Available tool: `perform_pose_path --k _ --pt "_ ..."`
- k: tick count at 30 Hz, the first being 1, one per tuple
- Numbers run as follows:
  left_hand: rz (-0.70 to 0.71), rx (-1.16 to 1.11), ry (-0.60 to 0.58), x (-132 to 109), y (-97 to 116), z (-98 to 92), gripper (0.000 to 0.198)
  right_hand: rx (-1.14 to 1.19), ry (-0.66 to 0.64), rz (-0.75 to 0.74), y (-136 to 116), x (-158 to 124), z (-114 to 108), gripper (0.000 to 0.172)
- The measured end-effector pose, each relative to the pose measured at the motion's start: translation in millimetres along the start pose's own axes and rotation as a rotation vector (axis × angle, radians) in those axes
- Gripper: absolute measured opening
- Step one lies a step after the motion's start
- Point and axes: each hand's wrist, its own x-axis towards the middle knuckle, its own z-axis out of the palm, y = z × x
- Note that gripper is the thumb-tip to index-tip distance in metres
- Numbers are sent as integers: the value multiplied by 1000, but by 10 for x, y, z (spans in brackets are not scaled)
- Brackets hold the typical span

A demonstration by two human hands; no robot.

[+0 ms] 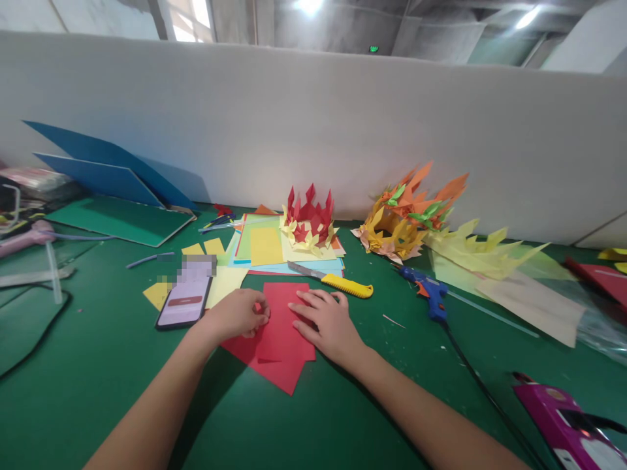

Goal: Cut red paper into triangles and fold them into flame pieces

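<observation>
A sheet of red paper [281, 326] lies on the green table [98, 365] in front of me, over another red sheet [274, 372]. My left hand [238, 313] rests on its left edge with the fingers curled, pinching the paper's edge. My right hand [326, 320] lies flat on the right side of the paper, fingers stretched out and pressing it down. A yellow-handled utility knife [337, 282] lies just beyond my right hand. A phone [185, 303] lies left of my left hand.
A stack of coloured paper [267, 248] carries a red and yellow folded paper crown [308, 225]. An orange and yellow paper crown [406, 219] stands to the right. A blue glue gun [428, 290] with its black cord, blue boards [108, 170] and a white partition wall [313, 130] are around.
</observation>
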Motion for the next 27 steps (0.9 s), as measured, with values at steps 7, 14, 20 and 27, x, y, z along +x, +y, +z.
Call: perform_pose_path --k 7,14,20,27 --pt "266 323 133 19 -25 76 24 -22 -10 -5 -6 -6 -12 28" --pt "492 223 100 80 -102 182 35 -18 -25 33 72 53 -52 25" --pt "421 264 104 55 27 194 15 12 -116 28 165 72 -153 27" --pt "335 217 80 66 54 203 19 25 -282 -78 218 -86 -242 84"
